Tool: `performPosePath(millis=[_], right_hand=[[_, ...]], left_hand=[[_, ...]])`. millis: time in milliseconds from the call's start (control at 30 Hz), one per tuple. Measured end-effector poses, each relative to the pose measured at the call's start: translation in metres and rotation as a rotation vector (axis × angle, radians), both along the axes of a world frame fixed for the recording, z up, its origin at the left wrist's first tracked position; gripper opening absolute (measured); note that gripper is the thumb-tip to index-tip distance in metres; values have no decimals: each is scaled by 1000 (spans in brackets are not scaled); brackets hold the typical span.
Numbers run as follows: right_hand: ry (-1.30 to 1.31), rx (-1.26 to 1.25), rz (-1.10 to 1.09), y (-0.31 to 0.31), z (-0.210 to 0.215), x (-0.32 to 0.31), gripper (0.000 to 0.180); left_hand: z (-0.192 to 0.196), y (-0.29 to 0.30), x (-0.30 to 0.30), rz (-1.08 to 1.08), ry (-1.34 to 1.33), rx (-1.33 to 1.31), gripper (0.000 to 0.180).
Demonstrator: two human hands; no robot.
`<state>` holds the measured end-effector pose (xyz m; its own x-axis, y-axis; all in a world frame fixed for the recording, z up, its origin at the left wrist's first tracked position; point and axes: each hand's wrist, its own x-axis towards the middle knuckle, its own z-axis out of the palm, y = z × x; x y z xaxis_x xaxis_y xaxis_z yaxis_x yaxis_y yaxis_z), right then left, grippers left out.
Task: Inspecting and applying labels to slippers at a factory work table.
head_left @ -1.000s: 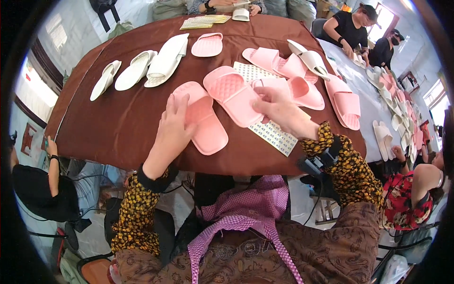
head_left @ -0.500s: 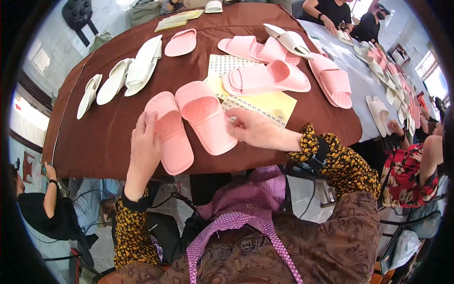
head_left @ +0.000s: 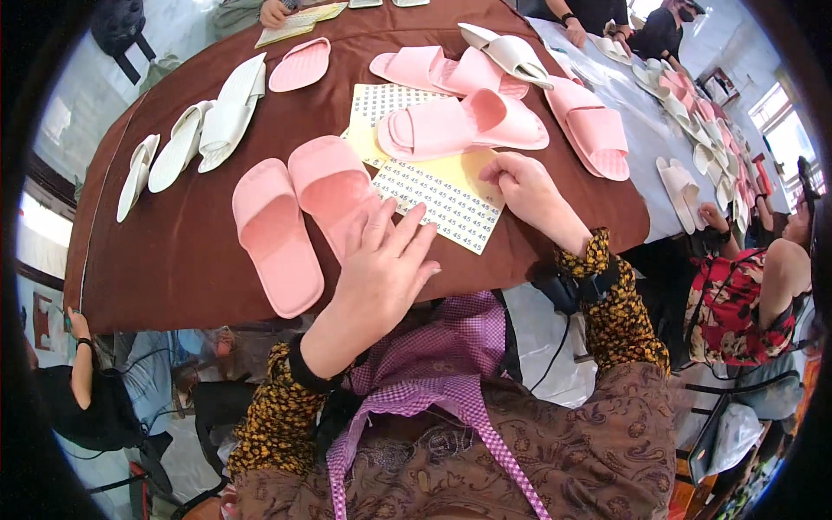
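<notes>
A pair of pink slippers lies side by side in front of me: the left slipper is uncovered, while my left hand partly hides the right slipper. That hand is open, fingers spread over the slipper's side and the near edge of a sticker sheet. Rows of small printed labels cover the sheet, with a bare yellow strip at its far side. At the sheet's far right corner my right hand is closed, thumb and forefinger pinched at its edge; the fingertips are partly hidden.
Beyond the sheet lie more pink slippers, with a white slipper on top. Several white slippers and a single pink one lie at left. A co-worker's hand rests by yellow sheets. People work along a slipper-covered table at right.
My left hand has left the left slipper and moved right over the other one. My right hand has gone from that slipper to the sticker sheet, which has shifted nearer me.
</notes>
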<state>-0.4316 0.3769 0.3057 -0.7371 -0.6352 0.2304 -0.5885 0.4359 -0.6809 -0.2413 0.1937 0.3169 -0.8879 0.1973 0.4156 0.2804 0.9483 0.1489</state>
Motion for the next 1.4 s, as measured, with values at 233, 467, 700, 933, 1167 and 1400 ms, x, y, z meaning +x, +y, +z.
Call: performPosePath(millis=[233,467,700,933,1167,1400], right_hand=[[315,-37,-2,15,-17,24,15],[378,10,-1,14,-19,26,11],[314,-38,-14,13,-18,25,10],[361,-30,-30,13,-20,27,13],[285,-66,-15,15,-22,22,12],[357,-63,-41,13,-25,24,10]], left_hand=[[-16,25,-11,-17,-66,20,46],[-21,27,-13,19,-31,-16,45],[-20,27,-13,24,-45,5,45],[-20,27,-14,21,-48,9,44],[-21,27,-14,25,-48,-3,44],[-21,28,-14,31,-60,1,45]])
